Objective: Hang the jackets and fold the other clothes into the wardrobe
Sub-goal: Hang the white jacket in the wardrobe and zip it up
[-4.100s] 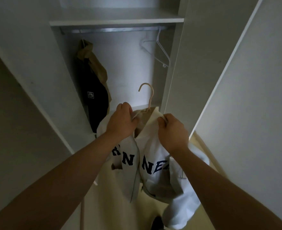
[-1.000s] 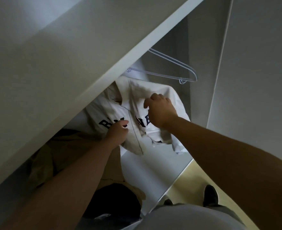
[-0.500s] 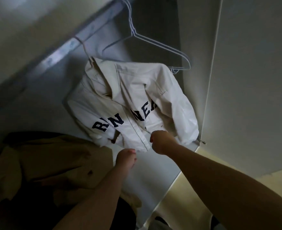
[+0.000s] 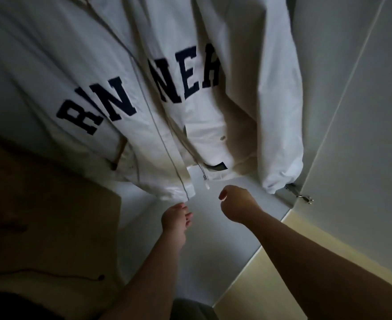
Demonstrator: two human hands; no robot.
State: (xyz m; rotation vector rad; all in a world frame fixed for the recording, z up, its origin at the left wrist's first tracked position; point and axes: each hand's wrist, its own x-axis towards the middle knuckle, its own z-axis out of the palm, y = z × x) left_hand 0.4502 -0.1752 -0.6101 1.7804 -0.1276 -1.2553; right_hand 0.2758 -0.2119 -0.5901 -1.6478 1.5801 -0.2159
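While the white jacket (image 4: 190, 65) hangs inside the wardrobe (image 4: 213, 245), both hands are just under its open front.

The jacket fills the upper part of the view, with its zip undone and dark block letters across the chest. The left hand (image 4: 176, 219) is at the bottom corner of the front panel nearer the tan garment (image 4: 40, 204). Its fingers are curled together, right at the end of the zip edge. I cannot tell if it pinches the cloth or only touches it. The right hand (image 4: 235, 204) is curled in a loose fist with the thumb out, and it holds nothing. It is just beside the zip pull (image 4: 206, 182) that dangles from the other panel, and a small gap is between them. The tan garment is in shadow beside the jacket's hem. The wardrobe door (image 4: 363, 112) stands at the far side, near the jacket's sleeve.
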